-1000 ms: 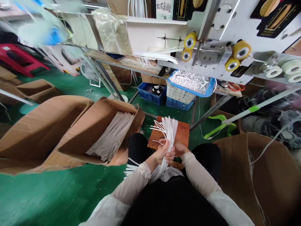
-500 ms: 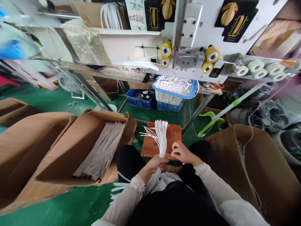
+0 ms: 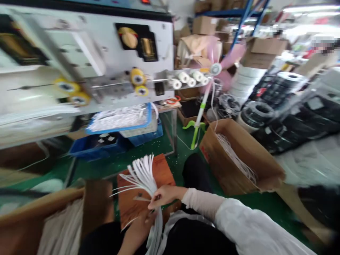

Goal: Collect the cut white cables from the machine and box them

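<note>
A bundle of white cords (image 3: pixel 147 177) fans upward above a brown wooden stool (image 3: pixel 159 173) between my knees. My right hand (image 3: pixel 166 195) pinches the bundle near its middle, fingers closed on it. My left hand (image 3: pixel 139 228) grips the same bundle lower down, where the cords hang toward my lap. Both sleeves are pale. The picture is smeared by motion, mostly on the left.
A white machine with yellow rollers (image 3: pixel 138 81) stands ahead, a blue-rimmed basket of white pieces (image 3: pixel 119 120) below it. A cardboard box holding white cord (image 3: pixel 239 156) sits to the right, another box of cords (image 3: pixel 63 226) at lower left. Black coils (image 3: pixel 281 106) are piled far right.
The view has swung sharply to the right, so the left boxes slid out and the right box and coils came in. My right hand has gone back onto the bundle.
</note>
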### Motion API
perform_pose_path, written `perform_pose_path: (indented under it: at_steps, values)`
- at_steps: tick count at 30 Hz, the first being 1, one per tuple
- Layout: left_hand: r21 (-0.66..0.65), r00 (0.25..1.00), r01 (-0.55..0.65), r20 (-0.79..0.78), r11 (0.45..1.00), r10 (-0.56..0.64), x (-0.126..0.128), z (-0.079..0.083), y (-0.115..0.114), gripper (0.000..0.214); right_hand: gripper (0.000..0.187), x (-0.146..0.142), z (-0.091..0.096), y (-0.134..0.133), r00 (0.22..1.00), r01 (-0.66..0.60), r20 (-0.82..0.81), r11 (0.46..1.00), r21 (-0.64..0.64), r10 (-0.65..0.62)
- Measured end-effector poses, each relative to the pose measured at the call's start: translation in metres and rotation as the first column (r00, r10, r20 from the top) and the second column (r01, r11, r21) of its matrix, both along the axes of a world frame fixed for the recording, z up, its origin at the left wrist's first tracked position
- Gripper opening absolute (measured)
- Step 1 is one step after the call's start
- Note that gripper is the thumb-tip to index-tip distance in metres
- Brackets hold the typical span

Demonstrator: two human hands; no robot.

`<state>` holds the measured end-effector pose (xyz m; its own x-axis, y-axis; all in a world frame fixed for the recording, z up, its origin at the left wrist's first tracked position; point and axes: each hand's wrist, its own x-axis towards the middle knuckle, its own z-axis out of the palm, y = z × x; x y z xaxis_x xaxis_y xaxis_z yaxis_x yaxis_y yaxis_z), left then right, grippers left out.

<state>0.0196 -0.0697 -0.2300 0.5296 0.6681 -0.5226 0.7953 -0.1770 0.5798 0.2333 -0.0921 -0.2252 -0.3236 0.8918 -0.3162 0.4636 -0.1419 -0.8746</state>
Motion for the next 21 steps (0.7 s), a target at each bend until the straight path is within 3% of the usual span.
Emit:
perform_pose_path:
  at_steps: [2, 5, 7, 11, 16, 21]
  values:
    - [0.159, 0.996, 0.052, -0.081, 0.986, -0.039, -0.012, 0.003, 0.011, 0.032, 0.037, 0.002, -0.002, 0.004, 0.999, -0.033, 0.009, 0.999, -0.025, 0.033]
    - [0.419, 0.998, 0.038, 0.025, 0.907, -0.053, -0.012, 0.009, 0.017, 0.026, 0.031, -0.002, -0.004, 0.008, 0.987, -0.069, 0.148, 0.995, 0.068, 0.059]
    - [0.503, 0.989, 0.028, 0.109, 0.864, -0.095, -0.002, 0.013, 0.015, 0.027, 0.027, -0.008, -0.007, 0.007, 0.974, -0.088, 0.218, 0.985, 0.145, 0.055]
    - [0.445, 0.991, -0.021, 0.125, 0.895, -0.039, 0.019, 0.014, 0.005, 0.033, 0.019, -0.016, -0.020, 0.001, 0.985, 0.033, 0.158, 0.967, 0.254, -0.076]
    - [0.323, 0.950, -0.244, 0.269, 0.914, 0.158, 0.024, 0.004, -0.012, 0.059, 0.009, -0.013, -0.037, -0.003, 0.972, 0.233, -0.023, 0.965, 0.124, -0.232]
    - [0.237, 0.923, -0.248, 0.351, 0.939, 0.155, 0.032, 0.000, -0.016, 0.028, 0.009, -0.010, -0.036, -0.002, 0.963, 0.262, -0.072, 0.964, 0.041, -0.259]
